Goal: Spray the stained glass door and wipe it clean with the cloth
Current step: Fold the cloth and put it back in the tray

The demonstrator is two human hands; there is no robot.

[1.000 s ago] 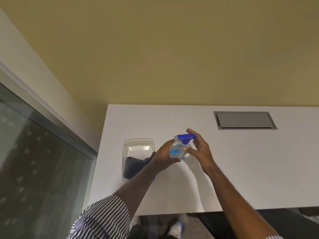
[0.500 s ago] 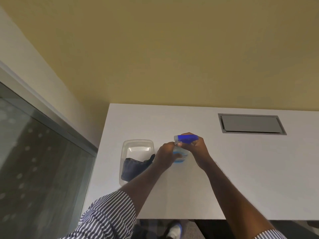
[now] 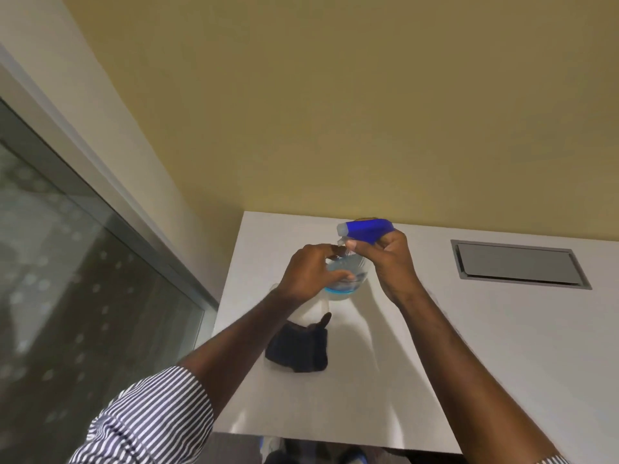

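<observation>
Both hands hold the spray bottle (image 3: 345,279) up over the white bench (image 3: 485,346). The left hand (image 3: 310,274) wraps its clear body; the right hand (image 3: 390,259) grips its blue head. The dark cloth (image 3: 298,351) lies on the bench below the bottle. The glass door (image 3: 67,296) stands left of the bench.

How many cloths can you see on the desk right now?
1. A dark cloth lies on the white desk, near its left edge, below the left hand that holds the spray bottle. The arm may hide others.
</observation>
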